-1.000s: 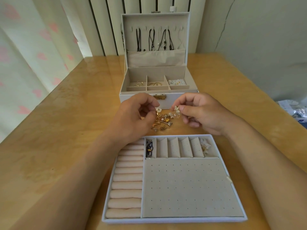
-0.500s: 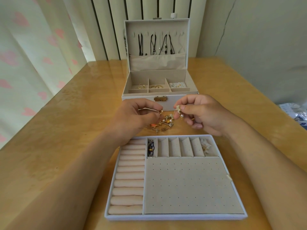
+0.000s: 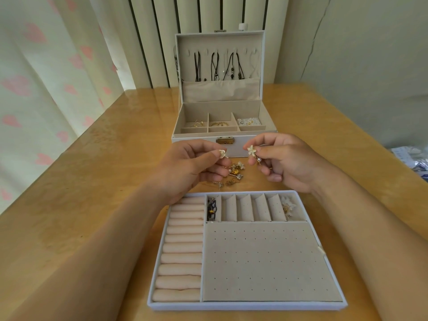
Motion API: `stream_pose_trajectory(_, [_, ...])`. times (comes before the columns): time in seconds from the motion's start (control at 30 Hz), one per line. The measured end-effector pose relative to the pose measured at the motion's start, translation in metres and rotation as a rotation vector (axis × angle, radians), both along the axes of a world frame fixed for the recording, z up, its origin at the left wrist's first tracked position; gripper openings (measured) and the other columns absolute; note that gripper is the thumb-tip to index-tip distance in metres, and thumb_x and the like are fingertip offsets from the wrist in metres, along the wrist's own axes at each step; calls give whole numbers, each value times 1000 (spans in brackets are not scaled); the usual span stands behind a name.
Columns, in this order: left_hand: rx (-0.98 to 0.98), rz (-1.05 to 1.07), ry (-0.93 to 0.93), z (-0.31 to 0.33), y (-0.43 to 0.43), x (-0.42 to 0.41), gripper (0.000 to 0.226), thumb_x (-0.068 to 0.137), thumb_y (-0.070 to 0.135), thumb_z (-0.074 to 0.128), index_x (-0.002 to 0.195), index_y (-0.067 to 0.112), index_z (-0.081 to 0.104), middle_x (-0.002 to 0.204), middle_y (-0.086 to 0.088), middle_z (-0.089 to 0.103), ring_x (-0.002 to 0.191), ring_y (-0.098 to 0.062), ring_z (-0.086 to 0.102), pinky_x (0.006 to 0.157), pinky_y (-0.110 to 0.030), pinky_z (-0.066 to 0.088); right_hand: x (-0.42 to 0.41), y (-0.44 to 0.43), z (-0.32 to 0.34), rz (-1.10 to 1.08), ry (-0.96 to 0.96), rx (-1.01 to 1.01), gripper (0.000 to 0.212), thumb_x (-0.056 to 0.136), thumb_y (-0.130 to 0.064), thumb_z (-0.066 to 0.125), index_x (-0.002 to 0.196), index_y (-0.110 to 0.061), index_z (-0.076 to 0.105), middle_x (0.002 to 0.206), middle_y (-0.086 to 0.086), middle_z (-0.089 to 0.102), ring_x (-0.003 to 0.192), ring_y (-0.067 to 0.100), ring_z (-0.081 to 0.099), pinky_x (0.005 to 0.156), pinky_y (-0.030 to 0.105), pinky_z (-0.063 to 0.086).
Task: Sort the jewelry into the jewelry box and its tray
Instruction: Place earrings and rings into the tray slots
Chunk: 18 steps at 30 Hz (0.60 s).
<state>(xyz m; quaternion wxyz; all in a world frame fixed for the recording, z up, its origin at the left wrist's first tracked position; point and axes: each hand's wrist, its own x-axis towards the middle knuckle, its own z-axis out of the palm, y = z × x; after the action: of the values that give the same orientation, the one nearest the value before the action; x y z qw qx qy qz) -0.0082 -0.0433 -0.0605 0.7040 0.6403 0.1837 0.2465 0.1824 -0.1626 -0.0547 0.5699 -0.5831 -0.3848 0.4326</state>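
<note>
Pinching 2 white flower earrings, 1 per hand: L hand (image 3: pixel 192 167) thumb+forefinger on L earring (image 3: pixel 222 153), R hand (image 3: pixel 287 163) likewise on R earring (image 3: pixel 251 151), both near the loose pile (image 3: pixel 234 173) on the table (image 3: pixel 92 205) btw box (image 3: pixel 236 151) and tray (image 3: pixel 245 305). Tray's 6 small slots: 2 filled, far-left w/ dark piece (image 3: pixel 211 209), far-right w/ white flower pieces (image 3: pixel 288 206).

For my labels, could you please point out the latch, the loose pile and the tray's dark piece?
latch (image 3: pixel 225 140): head view, its gold plate.
pile (image 3: pixel 235 172): head view, central gold pieces.
dark piece (image 3: pixel 211 206): head view, its black loops.
</note>
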Motion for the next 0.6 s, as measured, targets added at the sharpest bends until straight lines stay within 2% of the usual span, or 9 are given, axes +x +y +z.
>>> stream_pose_trajectory(0.17, [81,16,61,1,1,0,16,99,3,55,106,2,69,92,-19,74,75,-25,70,64,-29,58,1,0,0,5,1,-14,23,99,2,47,106,-9,66,70,9,63,50,15,42,38,21,22])
stream_pose_trajectory(0.3, [435,151,232,1,5,-2,14,97,5,61,97,13,73,89,-5,77,80,-19,72,68,-25,55,1,1,-1,-25,4,-47,22,98,1,47,106,-2,68,70,8,64,51,15,44,38,21,24])
stream_pose_trajectory(0.4, [696,208,353,-2,9,-4,15,94,13,64,92,24,74,88,8,72,75,-2,64,68,-18,47,2,1,0,-31,-7,-56,18,96,-2,53,106,-1,69,70,7,63,51,14,44,38,21,23])
stream_pose_trajectory(0.47, [808,203,416,-3,11,-5,16,93,16,64,93,29,73,95,13,67,76,5,58,66,-8,39,0,1,-1,-36,-43,-58,17,95,-1,57,108,0,68,68,5,62,52,14,43,39,21,22])
stream_pose_trajectory(0.6, [913,173,484,-3,14,-7,16,94,18,64,98,30,74,100,12,68,91,-1,60,69,-3,39,-1,1,-2,-63,-91,-72,17,97,-1,55,105,-1,70,64,4,59,50,13,42,38,22,21])
